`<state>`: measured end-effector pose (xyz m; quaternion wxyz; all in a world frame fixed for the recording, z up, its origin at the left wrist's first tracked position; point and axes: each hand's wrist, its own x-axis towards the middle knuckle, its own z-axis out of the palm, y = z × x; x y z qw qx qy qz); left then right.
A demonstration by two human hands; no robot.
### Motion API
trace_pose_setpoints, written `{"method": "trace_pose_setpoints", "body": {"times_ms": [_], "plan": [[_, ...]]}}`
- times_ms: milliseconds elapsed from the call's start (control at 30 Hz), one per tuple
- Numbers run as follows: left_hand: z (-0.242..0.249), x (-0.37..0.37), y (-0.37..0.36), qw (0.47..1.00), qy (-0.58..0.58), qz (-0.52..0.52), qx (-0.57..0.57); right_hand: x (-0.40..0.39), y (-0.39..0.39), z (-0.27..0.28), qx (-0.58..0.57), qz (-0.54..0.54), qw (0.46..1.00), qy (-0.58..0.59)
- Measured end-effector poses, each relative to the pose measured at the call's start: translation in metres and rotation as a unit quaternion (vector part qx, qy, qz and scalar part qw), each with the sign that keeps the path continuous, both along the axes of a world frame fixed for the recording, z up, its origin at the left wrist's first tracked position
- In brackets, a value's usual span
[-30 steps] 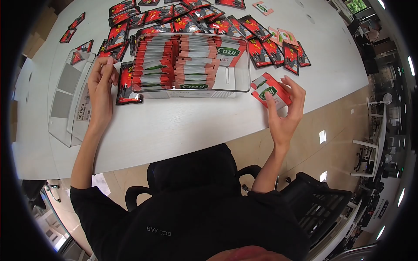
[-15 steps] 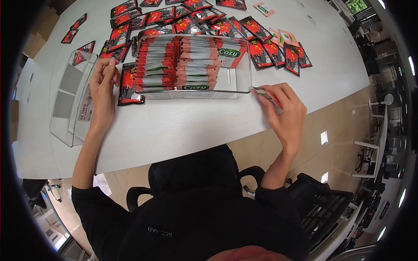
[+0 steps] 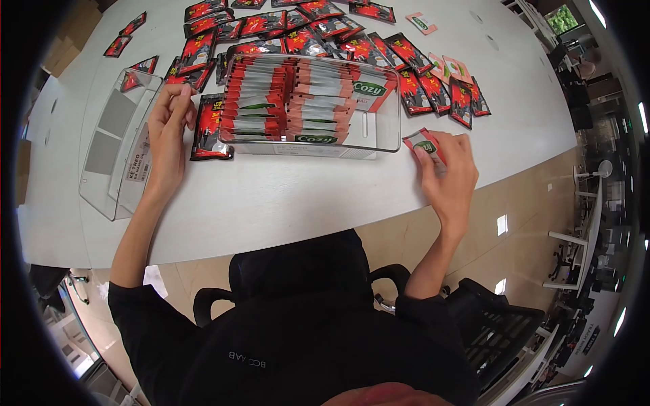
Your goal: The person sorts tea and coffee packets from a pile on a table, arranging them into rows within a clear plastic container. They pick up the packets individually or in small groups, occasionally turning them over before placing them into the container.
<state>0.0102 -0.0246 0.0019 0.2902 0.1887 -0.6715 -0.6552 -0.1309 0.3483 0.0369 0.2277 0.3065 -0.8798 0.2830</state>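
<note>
In my right hand (image 3: 450,172) is a red Cozy packet (image 3: 426,145), pinched between thumb and fingers just right of the clear plastic box (image 3: 389,147). The box holds two rows of upright packets, red ones (image 3: 254,101) on the left and pink ones (image 3: 321,101) on the right. A Cozy packet (image 3: 370,90) lies flat at its right end. My left hand (image 3: 169,128) rests between the box and a second clear container (image 3: 105,162), its fingers curled, and whatever they may hold is hidden. Beside it lies a red-black packet (image 3: 211,128).
Behind the box, several red-black packets (image 3: 305,40) are spread over the white table (image 3: 284,196). Pink packets (image 3: 453,68) lie at the right, with another (image 3: 421,24) farther back. A black chair (image 3: 298,264) stands at the table's front edge.
The packet in my right hand has turned, so its printed face now shows. The box and table appear slightly farther right in the view; my left hand stays beside the box.
</note>
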Motion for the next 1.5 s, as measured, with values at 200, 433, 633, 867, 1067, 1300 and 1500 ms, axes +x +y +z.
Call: {"method": "trace_pose_setpoints", "body": {"times_ms": [200, 433, 633, 867, 1067, 1300, 1500], "plan": [[0.000, 0.000, 0.001, 1.000, 0.003, -0.003, 0.006, -0.005, -0.001, 0.009, -0.235, -0.007, 0.971, -0.054], [0.000, 0.000, 0.001, 1.000, 0.007, -0.006, 0.010, -0.038, -0.076, 0.035, -0.293, 0.177, 0.930, -0.137], [0.002, 0.001, 0.002, 1.000, -0.002, 0.000, 0.007, -0.046, -0.101, 0.025, -0.172, 0.188, 0.957, -0.140], [0.005, 0.001, 0.006, 1.000, -0.009, 0.006, 0.006, -0.044, -0.109, 0.019, -0.104, 0.188, 0.968, -0.131], [0.003, 0.001, 0.004, 1.000, -0.001, -0.002, 0.016, -0.049, -0.097, 0.009, -0.187, 0.234, 0.939, -0.168], [0.004, 0.000, 0.005, 1.000, -0.009, 0.000, 0.004, -0.048, -0.097, 0.014, -0.277, 0.235, 0.922, -0.136], [0.004, 0.001, 0.004, 1.000, -0.016, 0.003, 0.000, -0.048, -0.097, 0.008, -0.300, 0.208, 0.916, -0.165]]}}
